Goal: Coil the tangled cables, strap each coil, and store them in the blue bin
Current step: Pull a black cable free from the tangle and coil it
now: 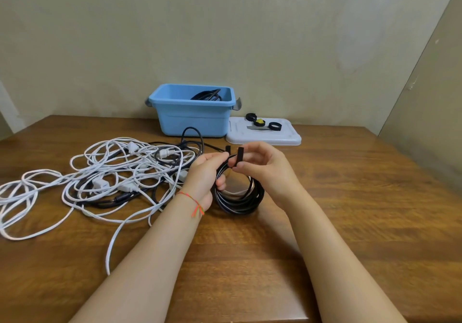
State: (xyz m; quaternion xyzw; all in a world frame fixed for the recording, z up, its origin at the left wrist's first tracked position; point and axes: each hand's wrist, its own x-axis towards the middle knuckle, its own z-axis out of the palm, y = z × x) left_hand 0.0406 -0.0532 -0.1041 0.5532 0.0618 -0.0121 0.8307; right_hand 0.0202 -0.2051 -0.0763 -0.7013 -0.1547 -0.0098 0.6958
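A black cable coil (240, 198) stands upright on the wooden table (350, 197), held at its top by both hands. My left hand (206, 176) grips the left side of the coil's top. My right hand (262, 165) pinches a black strap (239, 156) wrapped around the top of the coil, and both strap ends stick up. A tangle of white and black cables (112, 172) lies to the left. The blue bin (193, 111) stands at the back with a black coil (207, 95) inside.
A white bin lid (265, 137) lies right of the bin and carries rolled black straps (275, 126), one roll with a yellow centre (260, 122). Walls close in behind the table and on the right.
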